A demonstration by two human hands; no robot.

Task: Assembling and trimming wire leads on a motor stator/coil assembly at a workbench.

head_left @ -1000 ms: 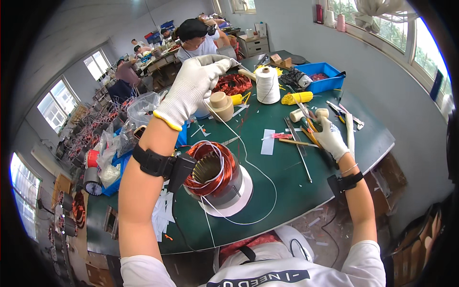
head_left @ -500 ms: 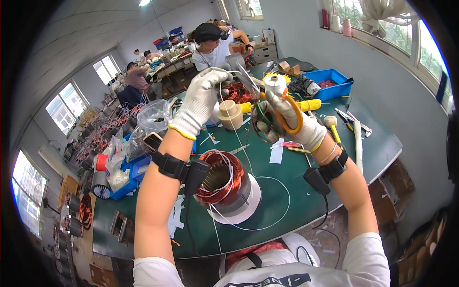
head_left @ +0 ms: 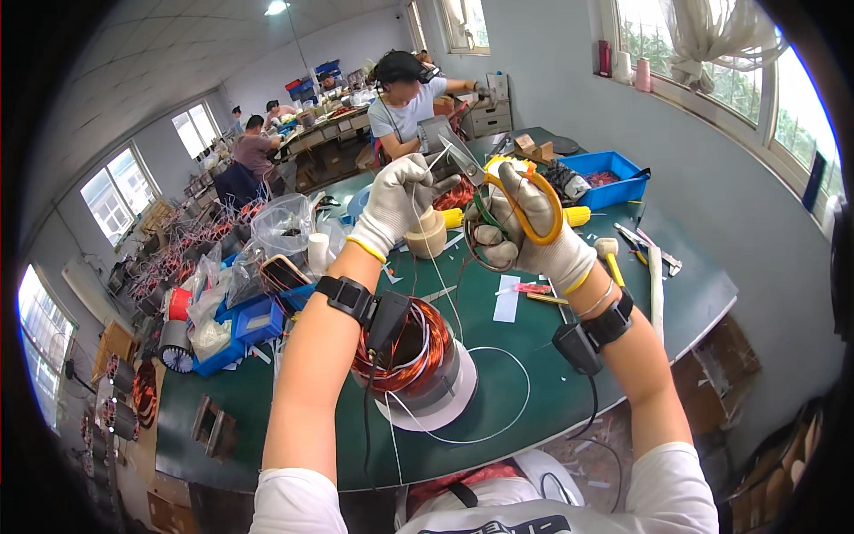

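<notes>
We had orange-and-green-handled scissors (head_left: 469, 166) raised, blades pointing up and left. Our thin white cord (head_left: 528, 389) hung beside them, looping widely below.

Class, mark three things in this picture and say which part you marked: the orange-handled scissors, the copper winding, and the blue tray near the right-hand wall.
Scissors (head_left: 559, 216): head view, on the orange handle loop.
Copper winding (head_left: 434, 352): head view, on its right side.
Blue tray (head_left: 614, 194): head view, on its near wall.

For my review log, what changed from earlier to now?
The white-gloved right hand carried the metal scissors with orange and green handles leftward, close to the white-gloved left hand. The left hand still holds the thin white cord; the round copper-wire coil stayed on the green table.
</notes>
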